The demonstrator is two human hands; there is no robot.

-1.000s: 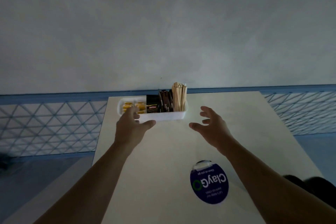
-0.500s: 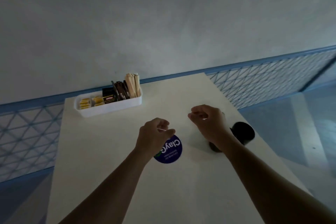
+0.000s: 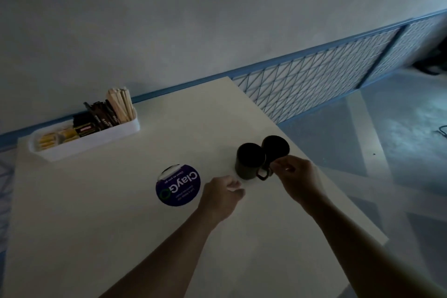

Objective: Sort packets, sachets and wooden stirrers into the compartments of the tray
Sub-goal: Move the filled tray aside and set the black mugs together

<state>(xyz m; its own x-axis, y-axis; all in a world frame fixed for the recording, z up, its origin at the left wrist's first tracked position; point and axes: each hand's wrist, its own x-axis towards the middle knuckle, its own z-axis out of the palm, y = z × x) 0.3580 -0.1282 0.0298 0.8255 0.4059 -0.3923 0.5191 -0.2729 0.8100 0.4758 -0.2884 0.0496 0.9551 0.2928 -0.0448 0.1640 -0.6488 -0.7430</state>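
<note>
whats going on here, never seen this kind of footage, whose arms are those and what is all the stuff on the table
There is no machine here. A camera worn on a person's head looks forward and down, so both bare arms reach in from the bottom of the picture. The white table stands against a pale wall. At its far left is a long white tray with compartments: yellow sachets, dark packets and upright wooden stirrers. A round purple sticker is stuck on the tabletop. Two dark mugs stand side by side. The right hand is at the handle of the nearer mug; whether it grips it is unclear. The left hand is loosely curled above the table and seems to hold nothing.
</note>
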